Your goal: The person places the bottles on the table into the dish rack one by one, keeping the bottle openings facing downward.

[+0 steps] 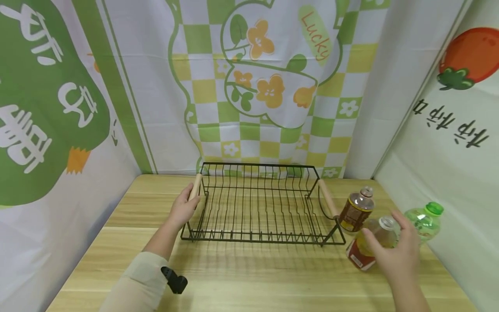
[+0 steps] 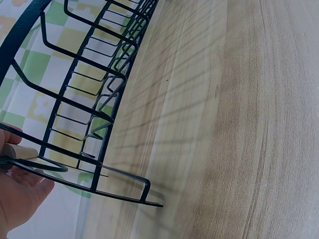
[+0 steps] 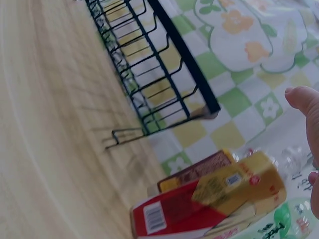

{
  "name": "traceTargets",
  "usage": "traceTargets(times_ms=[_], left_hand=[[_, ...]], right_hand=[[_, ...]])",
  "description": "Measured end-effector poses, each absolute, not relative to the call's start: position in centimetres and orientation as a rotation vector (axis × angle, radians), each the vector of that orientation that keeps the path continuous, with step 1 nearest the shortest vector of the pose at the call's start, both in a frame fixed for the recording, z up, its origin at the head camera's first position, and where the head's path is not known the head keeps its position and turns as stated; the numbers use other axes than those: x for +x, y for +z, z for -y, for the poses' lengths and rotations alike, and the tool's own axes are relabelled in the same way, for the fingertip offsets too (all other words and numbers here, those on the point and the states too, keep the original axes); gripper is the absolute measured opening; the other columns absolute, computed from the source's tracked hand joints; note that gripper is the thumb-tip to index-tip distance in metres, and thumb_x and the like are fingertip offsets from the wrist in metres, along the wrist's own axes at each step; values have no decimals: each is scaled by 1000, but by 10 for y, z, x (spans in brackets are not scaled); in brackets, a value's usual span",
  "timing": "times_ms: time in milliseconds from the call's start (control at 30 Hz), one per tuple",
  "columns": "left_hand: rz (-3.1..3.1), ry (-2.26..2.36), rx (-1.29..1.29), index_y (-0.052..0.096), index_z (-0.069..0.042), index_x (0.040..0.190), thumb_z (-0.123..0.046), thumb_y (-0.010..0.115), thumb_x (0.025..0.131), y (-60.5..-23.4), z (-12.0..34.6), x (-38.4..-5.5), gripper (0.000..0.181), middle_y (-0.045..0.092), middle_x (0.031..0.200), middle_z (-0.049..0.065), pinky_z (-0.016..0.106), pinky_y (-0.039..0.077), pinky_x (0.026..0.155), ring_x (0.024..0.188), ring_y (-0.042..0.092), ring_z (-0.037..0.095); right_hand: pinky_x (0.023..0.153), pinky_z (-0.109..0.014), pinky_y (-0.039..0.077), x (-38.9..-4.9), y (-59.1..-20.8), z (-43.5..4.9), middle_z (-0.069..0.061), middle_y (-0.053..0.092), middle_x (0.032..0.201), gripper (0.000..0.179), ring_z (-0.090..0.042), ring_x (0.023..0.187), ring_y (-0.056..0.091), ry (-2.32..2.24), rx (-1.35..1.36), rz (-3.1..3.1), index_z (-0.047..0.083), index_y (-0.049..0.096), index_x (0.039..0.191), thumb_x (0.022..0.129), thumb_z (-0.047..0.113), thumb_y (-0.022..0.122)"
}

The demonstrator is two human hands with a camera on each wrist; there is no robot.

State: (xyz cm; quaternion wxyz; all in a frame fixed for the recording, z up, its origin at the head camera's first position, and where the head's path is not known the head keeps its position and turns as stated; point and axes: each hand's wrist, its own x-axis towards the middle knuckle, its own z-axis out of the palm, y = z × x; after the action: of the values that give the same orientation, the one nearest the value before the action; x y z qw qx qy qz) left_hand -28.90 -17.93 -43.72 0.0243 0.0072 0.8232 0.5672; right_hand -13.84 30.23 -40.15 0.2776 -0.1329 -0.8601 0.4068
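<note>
In the head view a black wire dish rack point(image 1: 257, 164) stands on the wooden table. My left hand point(image 1: 184, 208) grips its left wooden handle point(image 1: 196, 186); the left wrist view shows the fingers around that handle. At the right, my right hand point(image 1: 403, 255) is spread beside the neck of a clear plastic bottle point(image 1: 362, 255) with a red and yellow label point(image 3: 214, 199). Its thumb and fingers stand apart around the bottle's top, and I see no grip on it. Behind that bottle is a brown-labelled bottle point(image 1: 354, 214). A green-capped bottle point(image 1: 426, 223) is partly hidden by the right hand.
The rack's right wooden handle point(image 1: 328, 199) is close to the brown-labelled bottle. A printed checkered curtain point(image 1: 249, 138) hangs behind the table point(image 1: 249, 277), with more printed cloth at both sides. A black strap end point(image 1: 175, 281) sticks out from the left sleeve.
</note>
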Motion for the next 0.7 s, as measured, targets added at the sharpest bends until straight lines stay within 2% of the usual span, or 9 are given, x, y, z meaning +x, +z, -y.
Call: traceTargets(times_ms=[367, 533, 700], left_hand=[[-2544, 1756, 21, 8, -3, 158, -20, 43, 105, -437, 179, -289, 66, 19, 161, 24, 51, 36, 111, 139, 35, 37], [-2548, 1744, 21, 7, -4, 158, -20, 43, 105, -437, 179, -289, 66, 19, 161, 24, 52, 35, 112, 139, 35, 38], [-2545, 1745, 21, 8, -5, 158, -22, 43, 105, -436, 179, -289, 66, 20, 161, 23, 52, 35, 113, 139, 35, 38]], right_hand=[[114, -66, 23, -139, -433, -320, -29, 34, 151, 92, -50, 137, 33, 1072, -472, 2296, 0, 26, 152, 80, 18, 80], [113, -65, 26, -142, -444, -324, -31, 37, 149, 98, -50, 133, 38, 1157, -500, 2302, 0, 22, 153, 79, 21, 82], [113, -64, 28, -144, -453, -327, -29, 30, 153, 104, -50, 136, 35, 1227, -531, 2314, 4, 14, 155, 80, 22, 82]])
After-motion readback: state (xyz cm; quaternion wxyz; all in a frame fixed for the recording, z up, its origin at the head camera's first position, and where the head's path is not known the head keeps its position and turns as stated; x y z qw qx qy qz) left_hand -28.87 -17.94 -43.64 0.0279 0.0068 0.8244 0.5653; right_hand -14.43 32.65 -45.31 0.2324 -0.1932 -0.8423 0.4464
